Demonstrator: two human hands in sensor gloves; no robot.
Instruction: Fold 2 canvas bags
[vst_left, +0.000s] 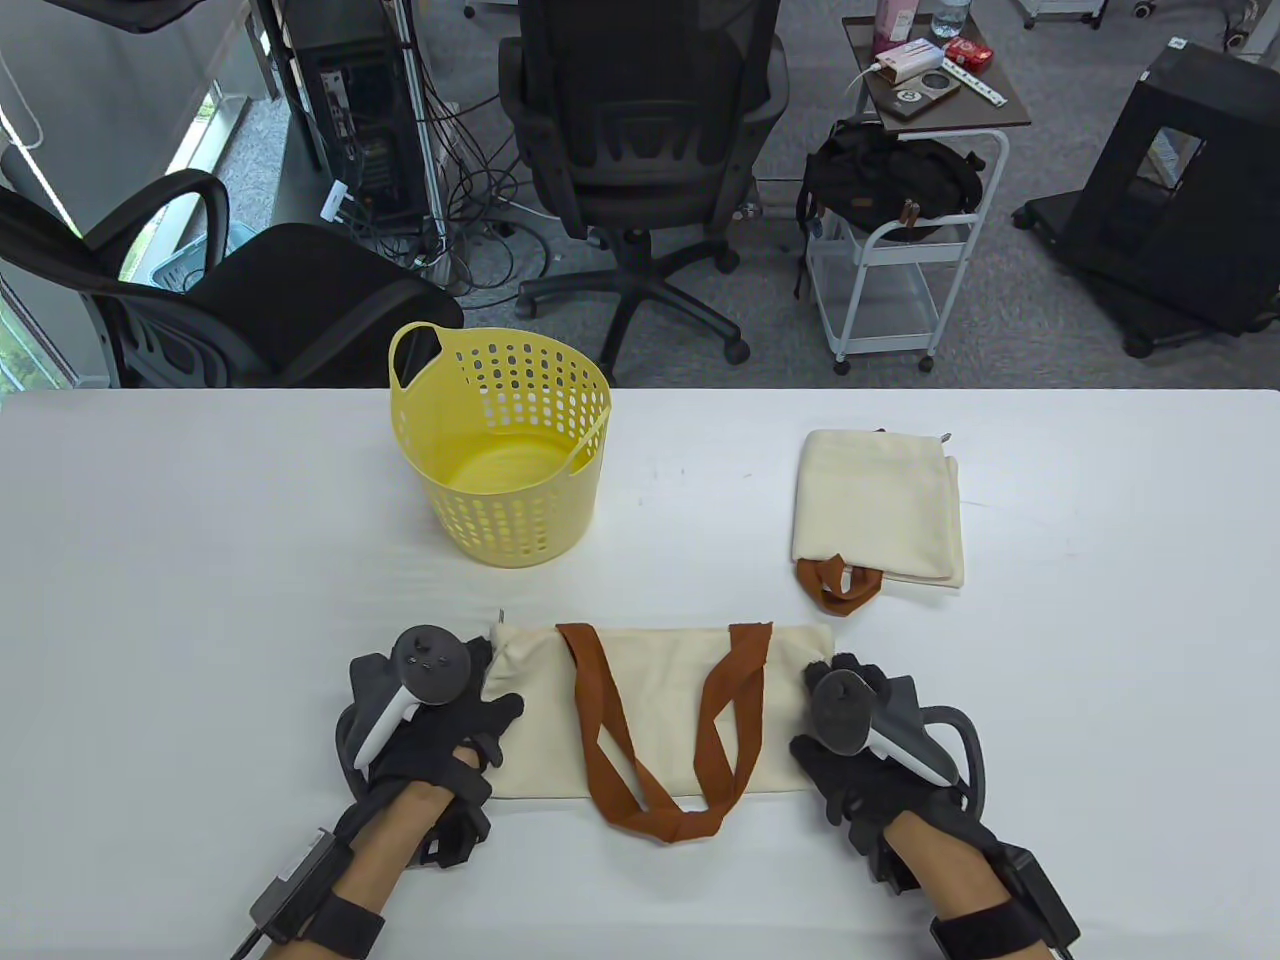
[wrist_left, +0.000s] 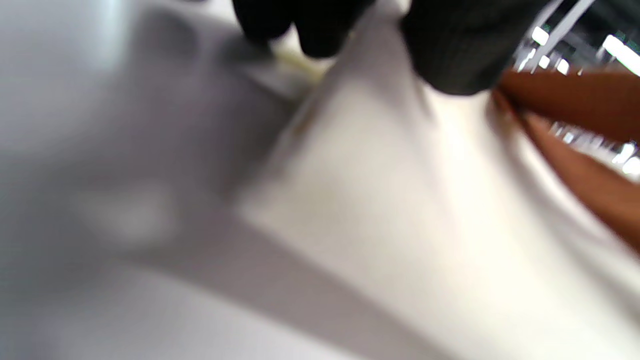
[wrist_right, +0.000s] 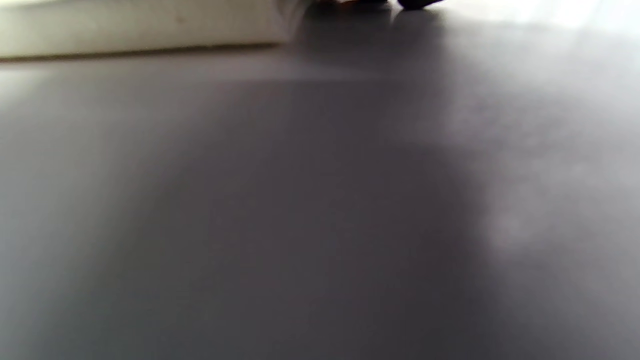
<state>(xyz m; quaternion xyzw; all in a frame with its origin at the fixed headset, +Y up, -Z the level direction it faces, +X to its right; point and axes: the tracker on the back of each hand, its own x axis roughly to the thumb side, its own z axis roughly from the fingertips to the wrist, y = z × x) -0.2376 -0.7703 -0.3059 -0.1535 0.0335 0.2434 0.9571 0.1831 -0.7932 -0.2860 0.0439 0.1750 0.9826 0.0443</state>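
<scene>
A cream canvas bag (vst_left: 660, 700) with brown handles (vst_left: 655, 810) lies flat near the table's front edge, the handles draped over it toward me. My left hand (vst_left: 495, 690) grips its left edge; in the left wrist view the gloved fingers (wrist_left: 450, 50) pinch the raised cloth (wrist_left: 400, 200) beside a brown handle (wrist_left: 575, 100). My right hand (vst_left: 830, 690) sits at the bag's right edge; its grip is hidden. The right wrist view shows only the bag's edge (wrist_right: 140, 27) lying on the table. A second cream bag (vst_left: 878, 505), folded, lies at the back right.
A yellow perforated basket (vst_left: 505, 470) stands upright behind the bag, left of centre. The white table (vst_left: 200, 600) runs the full width. Office chairs and a cart stand beyond its far edge.
</scene>
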